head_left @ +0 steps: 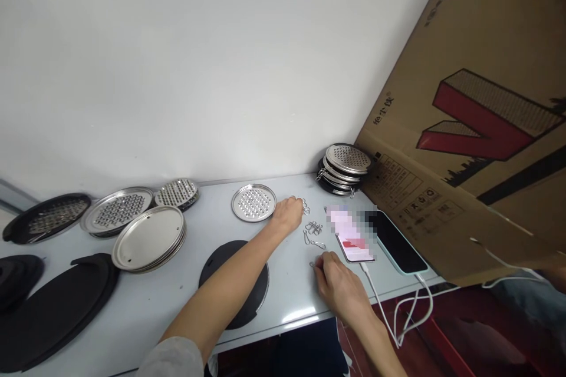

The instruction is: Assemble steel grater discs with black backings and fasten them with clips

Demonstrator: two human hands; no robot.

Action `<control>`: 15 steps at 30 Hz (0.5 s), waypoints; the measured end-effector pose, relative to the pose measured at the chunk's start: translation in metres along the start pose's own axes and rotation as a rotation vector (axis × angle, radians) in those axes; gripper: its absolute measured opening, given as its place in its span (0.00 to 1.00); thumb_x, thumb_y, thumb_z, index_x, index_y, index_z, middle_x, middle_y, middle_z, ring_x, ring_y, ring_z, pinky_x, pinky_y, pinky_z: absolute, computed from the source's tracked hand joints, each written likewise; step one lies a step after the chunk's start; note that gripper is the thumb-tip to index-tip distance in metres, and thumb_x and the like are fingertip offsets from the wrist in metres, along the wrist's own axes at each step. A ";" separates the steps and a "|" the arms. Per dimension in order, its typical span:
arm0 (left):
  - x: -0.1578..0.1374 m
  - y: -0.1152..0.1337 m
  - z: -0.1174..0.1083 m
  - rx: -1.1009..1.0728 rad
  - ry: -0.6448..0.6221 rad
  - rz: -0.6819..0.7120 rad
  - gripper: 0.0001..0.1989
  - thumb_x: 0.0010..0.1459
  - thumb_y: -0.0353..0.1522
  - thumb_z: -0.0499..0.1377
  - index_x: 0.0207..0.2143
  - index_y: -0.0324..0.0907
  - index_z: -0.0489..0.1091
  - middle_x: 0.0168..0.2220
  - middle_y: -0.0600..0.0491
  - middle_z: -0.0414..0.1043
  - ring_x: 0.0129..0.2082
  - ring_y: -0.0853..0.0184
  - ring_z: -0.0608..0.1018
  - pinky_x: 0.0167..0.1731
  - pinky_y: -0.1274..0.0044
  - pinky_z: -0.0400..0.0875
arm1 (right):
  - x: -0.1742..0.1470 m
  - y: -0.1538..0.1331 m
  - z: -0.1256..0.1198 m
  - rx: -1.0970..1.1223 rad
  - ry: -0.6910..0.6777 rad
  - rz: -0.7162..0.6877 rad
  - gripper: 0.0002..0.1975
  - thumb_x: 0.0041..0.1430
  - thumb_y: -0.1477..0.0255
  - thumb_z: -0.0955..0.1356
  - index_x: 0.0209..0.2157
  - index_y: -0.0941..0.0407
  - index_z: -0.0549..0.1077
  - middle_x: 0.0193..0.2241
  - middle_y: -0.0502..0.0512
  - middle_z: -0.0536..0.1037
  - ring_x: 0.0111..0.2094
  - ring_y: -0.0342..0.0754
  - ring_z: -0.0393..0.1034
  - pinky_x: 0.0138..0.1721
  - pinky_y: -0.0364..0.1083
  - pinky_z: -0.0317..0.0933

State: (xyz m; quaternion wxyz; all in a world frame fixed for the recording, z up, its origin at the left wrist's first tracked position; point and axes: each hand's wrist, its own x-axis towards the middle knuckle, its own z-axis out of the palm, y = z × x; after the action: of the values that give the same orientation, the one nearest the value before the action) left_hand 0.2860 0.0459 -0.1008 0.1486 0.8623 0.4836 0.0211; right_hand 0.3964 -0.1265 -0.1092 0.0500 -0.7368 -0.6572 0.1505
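The person's left hand (287,215) reaches across the light table (287,280) to a small cluster of wire clips (305,207), its fingers bent down at the near side of the cluster; the fingertips are hidden behind the knuckles, so one cannot tell whether they have closed on a clip. The right hand (338,283) rests lower down, near the table's front edge, with thumb and forefinger pinching a small metal piece (312,264) whose end shows beyond the fingertips. Between the two hands lie a second tangle of clips (314,227) and, just below it, a pair of loose clips (315,241). A round metal grater disc (254,203) lies flat just left of the left hand, and a black disc (252,300) lies partly under the line of the left forearm. Right of the clips are a phone with a lit pink screen (354,238) and a dark-screened phone (400,241), each with a white cable plugged in. Behind them, a stack of grater discs (347,168) stands near the wall beside a large cardboard box (398,153). Farther left sit a pile of smooth metal discs (148,238), more grater discs (121,212) and large black pieces (57,312).
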 end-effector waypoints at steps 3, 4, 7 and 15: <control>-0.001 -0.001 0.001 -0.022 -0.011 -0.010 0.19 0.66 0.38 0.60 0.56 0.40 0.69 0.54 0.45 0.71 0.49 0.59 0.77 0.48 0.63 0.76 | -0.001 -0.001 0.002 0.018 0.001 -0.006 0.08 0.69 0.77 0.60 0.36 0.55 0.67 0.38 0.58 0.76 0.36 0.52 0.76 0.32 0.47 0.55; -0.004 -0.002 0.001 -0.033 -0.012 -0.005 0.19 0.66 0.38 0.60 0.56 0.39 0.69 0.55 0.45 0.71 0.49 0.59 0.77 0.48 0.63 0.76 | -0.002 -0.001 0.004 0.031 0.015 -0.010 0.08 0.69 0.77 0.59 0.36 0.55 0.67 0.38 0.58 0.76 0.36 0.52 0.75 0.32 0.47 0.55; -0.024 -0.005 -0.002 -0.079 -0.005 0.041 0.18 0.67 0.37 0.60 0.55 0.39 0.69 0.54 0.44 0.71 0.49 0.59 0.77 0.48 0.63 0.76 | -0.004 0.001 0.011 0.179 0.099 -0.025 0.08 0.69 0.74 0.59 0.34 0.54 0.65 0.35 0.57 0.75 0.34 0.52 0.73 0.33 0.47 0.56; -0.145 -0.008 -0.027 -0.405 0.040 0.203 0.11 0.72 0.35 0.45 0.43 0.43 0.66 0.40 0.53 0.74 0.37 0.67 0.76 0.38 0.75 0.70 | -0.026 -0.027 -0.001 1.194 0.227 -0.050 0.17 0.66 0.54 0.66 0.34 0.54 0.68 0.42 0.59 0.76 0.30 0.47 0.68 0.32 0.45 0.64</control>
State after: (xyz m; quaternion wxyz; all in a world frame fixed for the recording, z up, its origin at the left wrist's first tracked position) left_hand 0.1976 -0.0661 -0.0618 0.3063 0.8586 0.3829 0.1496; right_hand 0.3690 -0.1486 -0.0969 0.5278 -0.5774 -0.4670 0.4124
